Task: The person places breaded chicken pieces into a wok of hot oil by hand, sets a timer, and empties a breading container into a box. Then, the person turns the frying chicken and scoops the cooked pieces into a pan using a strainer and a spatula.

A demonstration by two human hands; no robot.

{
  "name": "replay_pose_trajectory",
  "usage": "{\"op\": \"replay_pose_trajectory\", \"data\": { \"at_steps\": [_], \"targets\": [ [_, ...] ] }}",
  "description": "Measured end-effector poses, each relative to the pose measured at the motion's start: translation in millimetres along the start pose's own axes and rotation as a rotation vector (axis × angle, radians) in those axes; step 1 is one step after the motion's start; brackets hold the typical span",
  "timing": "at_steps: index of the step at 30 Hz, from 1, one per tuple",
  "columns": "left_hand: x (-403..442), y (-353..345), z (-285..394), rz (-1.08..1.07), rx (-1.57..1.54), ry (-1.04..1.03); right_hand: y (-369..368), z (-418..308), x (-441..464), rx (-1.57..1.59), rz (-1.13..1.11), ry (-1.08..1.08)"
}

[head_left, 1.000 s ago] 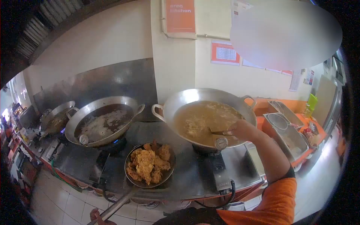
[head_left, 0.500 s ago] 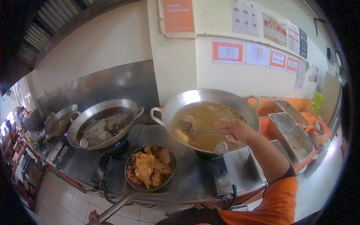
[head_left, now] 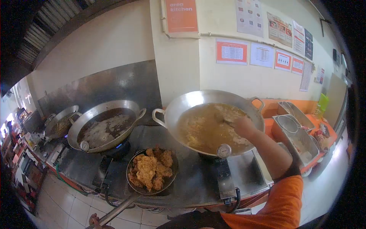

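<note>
My right hand [head_left: 244, 128] is over the large right wok [head_left: 192, 98], its fingers closed around the handle of a slotted turner [head_left: 228, 121]. The turner's head is blurred and mostly sunk in the bubbling oil [head_left: 206, 129]. Pale battered pieces [head_left: 195, 142] show faintly under the surface. At the bottom edge, my left hand [head_left: 95, 221] grips the long handle of a strainer [head_left: 119, 208], only partly in view. Golden fried chicken [head_left: 148, 170] is heaped in its round basket, low over the steel counter in front of the woks.
A dial thermometer [head_left: 224, 151] is at the right wok's front rim. To the left stand a second wok [head_left: 126, 105] of foaming dark oil and a smaller one [head_left: 70, 110] beyond. Metal trays [head_left: 310, 158] with a sieve [head_left: 288, 123] sit on the orange right-hand surface.
My right hand has swung the turner from the wok's left side toward the back and right, dipping its head into the oil. The strainer of chicken has stayed almost still.
</note>
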State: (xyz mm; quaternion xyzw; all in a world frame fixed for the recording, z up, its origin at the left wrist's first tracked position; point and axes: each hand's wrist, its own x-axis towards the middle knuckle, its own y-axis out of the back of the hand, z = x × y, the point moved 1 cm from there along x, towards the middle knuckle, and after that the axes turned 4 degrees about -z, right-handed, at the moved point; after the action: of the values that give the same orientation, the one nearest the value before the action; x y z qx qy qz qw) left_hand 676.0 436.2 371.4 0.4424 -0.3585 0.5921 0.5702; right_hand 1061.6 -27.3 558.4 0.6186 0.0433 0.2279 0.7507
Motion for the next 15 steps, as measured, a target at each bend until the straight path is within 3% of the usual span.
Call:
{"op": "replay_pose_trajectory", "data": {
  "at_steps": [2, 5, 8, 11, 14, 15],
  "targets": [
    [-5, -4, -6, 0.071, -0.083, 0.02, -37, 14, 25, -0.092, 0.024, 0.231],
    [-13, -2, -14, 0.03, -0.142, 0.142, -50, 14, 44, -0.348, -0.212, 0.329],
    [-14, 0, -16, 0.007, -0.188, 0.241, -41, 6, 40, -0.351, -0.108, 0.435],
    [-12, 0, -14, -0.012, -0.237, 0.348, -17, -16, 24, -0.114, 0.066, 0.51],
    [-11, 2, -10, -0.022, -0.297, 0.483, -17, -26, 30, -0.268, -0.063, 0.517],
    [-11, 2, -12, -0.019, -0.315, 0.504, -21, -27, 31, -0.135, -0.044, 0.471]
  ]
}}
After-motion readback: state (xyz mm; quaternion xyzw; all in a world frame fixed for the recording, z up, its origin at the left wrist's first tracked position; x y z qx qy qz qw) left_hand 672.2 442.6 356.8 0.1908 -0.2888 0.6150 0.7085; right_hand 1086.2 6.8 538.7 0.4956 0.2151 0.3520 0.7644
